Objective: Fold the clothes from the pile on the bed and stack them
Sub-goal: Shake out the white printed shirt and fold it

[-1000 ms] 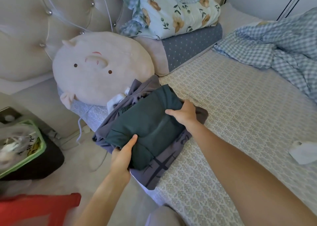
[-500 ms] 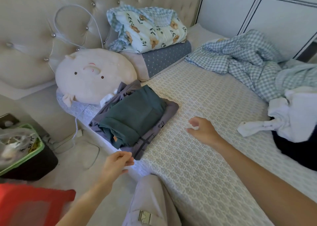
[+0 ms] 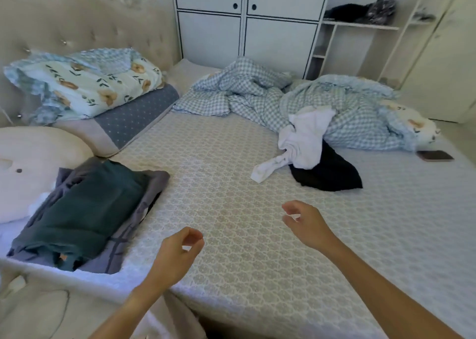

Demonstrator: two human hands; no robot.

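Both grips, left hand (image 3: pixel 175 256) and right hand (image 3: pixel 306 222), are hovering spread and empty; folded stack (image 3: pixel 85 210) is lying left of them on the bed (image 3: pixel 231 179).

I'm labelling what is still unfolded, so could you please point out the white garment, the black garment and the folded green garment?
white garment (image 3: pixel 305 139): head view, its bunched middle.
black garment (image 3: pixel 331 172): head view, its flat centre.
folded green garment (image 3: pixel 85 210): head view, its top face.

folded garments stacked near left: 2, green (image 3: pixel 77 210) on grey-purple (image 3: pixel 152 186) | loose garments far right: 2, white (image 3: pixel 304 137) and black (image 3: pixel 329 171) | pillows far left: 2, floral (image 3: pixel 85 81), dotted (image 3: pixel 134 117) | round plush (image 3: pixel 28 158): 1 | checked duvet (image 3: pixel 257 94): 1 | phone (image 3: pixel 435 156): 1 | hands: 2, left (image 3: pixel 175 256), right (image 3: pixel 306 222)
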